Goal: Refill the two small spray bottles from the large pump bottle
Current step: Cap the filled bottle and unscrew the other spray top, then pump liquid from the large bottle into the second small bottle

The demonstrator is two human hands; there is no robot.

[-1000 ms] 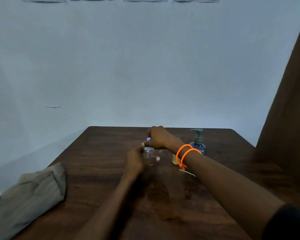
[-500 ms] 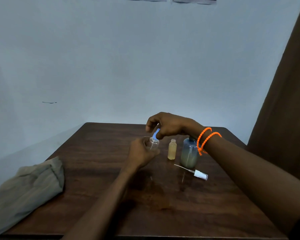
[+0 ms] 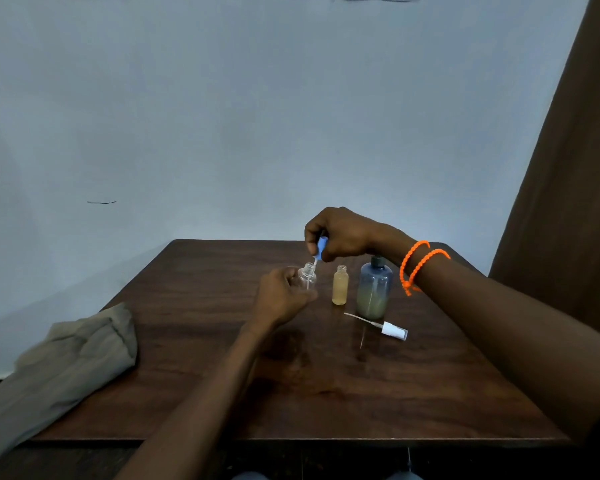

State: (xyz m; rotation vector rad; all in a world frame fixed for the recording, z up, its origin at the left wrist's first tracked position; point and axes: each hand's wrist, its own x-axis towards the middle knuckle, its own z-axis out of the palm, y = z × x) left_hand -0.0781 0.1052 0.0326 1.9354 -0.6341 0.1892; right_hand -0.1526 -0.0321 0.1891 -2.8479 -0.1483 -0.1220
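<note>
A folded olive cloth lies over the desk's left edge, well left of the large pump bottle. Nearer that bottle, the left hand grips a clear spray bottle, fingers curled round its body, holding it upright. Above its open neck the right hand pinches a blue spray head, whose dip tube reaches down into the neck. An uncapped amber spray bottle stands just left of the pump bottle. A white spray head lies on the desk in front of the pump bottle. Orange bracelets circle the right wrist, beside the pump bottle.
</note>
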